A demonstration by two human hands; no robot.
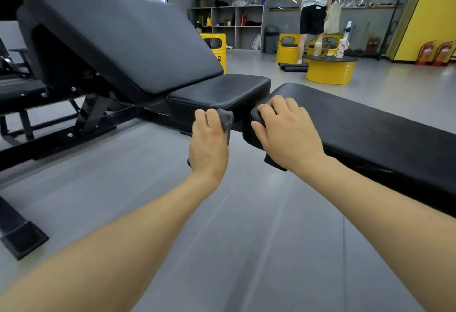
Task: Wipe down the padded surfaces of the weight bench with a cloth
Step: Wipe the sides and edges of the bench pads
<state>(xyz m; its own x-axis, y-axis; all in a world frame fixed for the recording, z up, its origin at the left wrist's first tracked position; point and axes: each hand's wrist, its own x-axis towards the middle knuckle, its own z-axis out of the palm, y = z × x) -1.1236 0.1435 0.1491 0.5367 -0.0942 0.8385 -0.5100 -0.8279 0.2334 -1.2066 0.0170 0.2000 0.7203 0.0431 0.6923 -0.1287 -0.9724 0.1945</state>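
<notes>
Overall glossy black bench padding

No text, label or number is legible anywhere in view.
</notes>
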